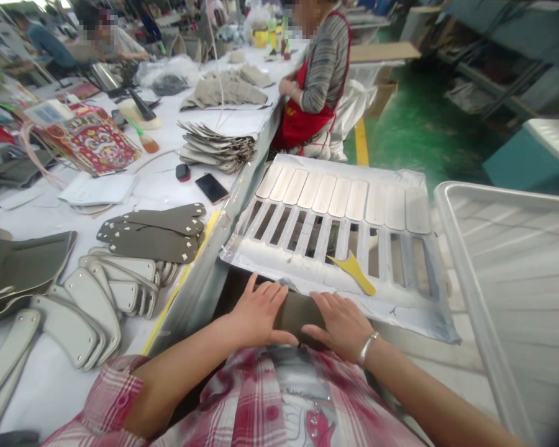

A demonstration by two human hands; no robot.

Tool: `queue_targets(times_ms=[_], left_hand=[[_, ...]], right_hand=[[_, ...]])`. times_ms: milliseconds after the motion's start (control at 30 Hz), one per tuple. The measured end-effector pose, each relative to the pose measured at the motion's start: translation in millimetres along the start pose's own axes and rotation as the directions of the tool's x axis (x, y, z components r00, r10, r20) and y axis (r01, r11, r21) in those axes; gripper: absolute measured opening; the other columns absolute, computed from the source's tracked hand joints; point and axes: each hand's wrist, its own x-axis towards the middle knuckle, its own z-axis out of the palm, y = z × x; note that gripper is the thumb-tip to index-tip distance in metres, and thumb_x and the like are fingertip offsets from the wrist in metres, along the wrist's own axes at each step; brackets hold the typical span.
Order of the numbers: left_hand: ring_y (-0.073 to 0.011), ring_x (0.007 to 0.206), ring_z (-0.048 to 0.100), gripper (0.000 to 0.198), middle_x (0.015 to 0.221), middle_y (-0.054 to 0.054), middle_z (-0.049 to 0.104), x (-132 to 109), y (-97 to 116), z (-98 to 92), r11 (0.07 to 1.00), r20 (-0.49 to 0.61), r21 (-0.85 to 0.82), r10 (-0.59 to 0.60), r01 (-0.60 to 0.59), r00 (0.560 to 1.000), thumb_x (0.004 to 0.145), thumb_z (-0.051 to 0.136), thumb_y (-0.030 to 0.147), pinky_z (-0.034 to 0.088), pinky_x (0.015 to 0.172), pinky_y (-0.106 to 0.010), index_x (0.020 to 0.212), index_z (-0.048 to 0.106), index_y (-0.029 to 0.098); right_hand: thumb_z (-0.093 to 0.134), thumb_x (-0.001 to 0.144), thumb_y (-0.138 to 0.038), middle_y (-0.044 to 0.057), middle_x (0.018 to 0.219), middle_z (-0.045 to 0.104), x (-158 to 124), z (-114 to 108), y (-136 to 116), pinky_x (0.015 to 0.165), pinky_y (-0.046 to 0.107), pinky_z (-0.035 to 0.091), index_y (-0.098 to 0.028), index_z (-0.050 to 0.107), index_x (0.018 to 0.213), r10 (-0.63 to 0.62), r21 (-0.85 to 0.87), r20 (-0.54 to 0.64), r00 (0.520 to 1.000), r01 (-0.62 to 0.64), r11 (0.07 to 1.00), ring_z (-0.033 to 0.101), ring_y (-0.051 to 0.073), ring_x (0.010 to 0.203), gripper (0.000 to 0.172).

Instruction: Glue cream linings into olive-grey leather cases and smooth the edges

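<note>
A dark olive leather-like piece [300, 315] lies in front of my body. My left hand [264, 309] rests flat on its left part, fingers stretched forward and slightly apart, thumb pointing inward. On the right part lies my right hand [336, 321], palm down with fingers extended and a bracelet at the wrist. The piece's near edge and what is under the palms are hidden. Just beyond my fingers sits a white board [279, 245] with a row of long slots and pale rounded strips [325, 194] along its far side. A yellow scraper [354, 273] lies on the board's near part.
Left, a white table [140, 338] bears stacked grey strips [93, 304], dark olive straps [153, 233], a phone [212, 187] and a red patterned bag [93, 139]. A white plastic crate [466, 261] stands right. A co-worker in a red apron [302, 121] is beyond the board.
</note>
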Motion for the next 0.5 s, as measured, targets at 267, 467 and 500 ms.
queue_targets(times_ms=[267,467,500], left_hand=[[-0.0253,0.105,0.049,0.049,0.11,-0.008,0.059,5.7,-9.1,3.6,0.996,0.002,0.018,-0.088,0.088,0.996,0.082,0.048,0.056,0.019,0.105,-0.049,0.114,0.052,0.019],[-0.0275,0.128,0.032,0.08,0.138,-0.01,0.04,-5.8,-27.0,8.5,0.99,-0.067,-0.002,0.141,-0.142,0.988,0.078,0.038,0.071,0.002,0.109,-0.053,0.135,0.034,0.016],[-0.0277,0.13,0.029,0.08,0.139,-0.01,0.039,-9.6,-31.1,8.4,0.98,-0.09,0.014,0.201,-0.2,0.976,0.078,0.039,0.071,-0.002,0.109,-0.053,0.135,0.034,0.016]], right_hand=[[0.045,0.084,-0.057,0.011,0.101,0.062,4.0,-0.1,-7.3,0.076,0.041,0.04,-0.016,0.053,0.11,0.109,-0.05,-0.045,0.993,-0.111,0.993,0.055,0.027,0.092,0.049],[0.045,0.082,-0.06,0.01,0.142,0.035,4.7,18.2,-24.4,0.106,0.048,0.015,-0.014,0.038,0.135,-0.32,-0.101,-0.167,0.932,0.307,0.946,0.026,0.029,0.131,0.071],[0.044,0.083,-0.06,0.008,0.142,0.035,4.9,20.9,-26.6,0.108,0.047,0.012,-0.015,0.038,0.135,-0.369,-0.098,-0.17,0.914,0.357,0.929,0.024,0.028,0.132,0.07]])
